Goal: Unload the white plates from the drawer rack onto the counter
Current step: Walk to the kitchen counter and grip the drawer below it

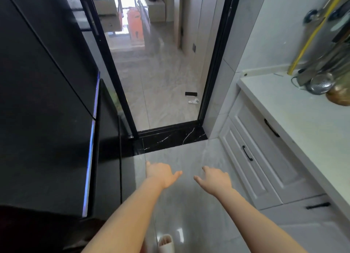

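Observation:
My left hand (161,174) and my right hand (215,179) reach forward side by side over the grey tiled floor, palms down, fingers relaxed, holding nothing. The pale counter (295,112) runs along the right side. Below it are white cabinet drawers (265,158) with black handles, all closed. No white plates and no drawer rack are in view.
A tall black fridge (47,101) fills the left side. Ahead is a black-framed doorway with a dark marble threshold (170,137). Metal ladles and a strainer (322,84) hang at the counter's far end. A white slipper (166,243) shows on the floor below my arms.

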Demonstrator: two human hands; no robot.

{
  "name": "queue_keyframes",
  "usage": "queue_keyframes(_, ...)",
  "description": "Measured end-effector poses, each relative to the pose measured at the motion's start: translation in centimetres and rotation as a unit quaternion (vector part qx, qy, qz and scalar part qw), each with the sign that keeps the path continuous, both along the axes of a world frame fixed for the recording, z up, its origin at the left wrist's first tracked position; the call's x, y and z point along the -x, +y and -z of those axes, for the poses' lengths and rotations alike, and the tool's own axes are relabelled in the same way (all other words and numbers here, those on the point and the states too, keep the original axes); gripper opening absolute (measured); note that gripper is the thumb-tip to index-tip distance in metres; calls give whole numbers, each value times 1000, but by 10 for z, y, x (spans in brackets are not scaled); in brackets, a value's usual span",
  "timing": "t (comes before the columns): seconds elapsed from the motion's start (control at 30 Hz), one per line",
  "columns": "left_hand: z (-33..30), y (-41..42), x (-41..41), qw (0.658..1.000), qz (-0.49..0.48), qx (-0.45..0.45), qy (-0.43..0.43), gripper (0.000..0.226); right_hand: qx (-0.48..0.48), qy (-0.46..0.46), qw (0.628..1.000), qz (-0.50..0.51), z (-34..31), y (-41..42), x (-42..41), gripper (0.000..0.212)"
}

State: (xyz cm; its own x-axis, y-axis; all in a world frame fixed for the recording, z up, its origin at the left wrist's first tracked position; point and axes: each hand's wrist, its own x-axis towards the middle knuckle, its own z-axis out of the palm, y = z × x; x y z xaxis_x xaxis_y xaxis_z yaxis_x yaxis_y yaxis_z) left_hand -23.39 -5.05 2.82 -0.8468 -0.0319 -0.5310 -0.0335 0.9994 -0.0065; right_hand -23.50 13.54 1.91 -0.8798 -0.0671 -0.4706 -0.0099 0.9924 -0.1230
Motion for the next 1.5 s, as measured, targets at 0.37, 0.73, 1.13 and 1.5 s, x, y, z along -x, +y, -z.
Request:
queue_keyframes(0.37,10,-21,55,1000,14,-6,-14,70,10,-11,1000,16,5,-27,57,57)
queue_keyframes(0.73,18,-15,143,999,-3,11,-37,68,17,-23,999,-39,22,-24,160,53)
queue_keyframes(1.13,9,14,256,1000,5,-15,-25,66,23,-20,999,-22,26,1,264,53)
queue_keyframes(1.5,25,43,398,974,227,-9,-3,67,36,-8,980,195,25,25,330,52)
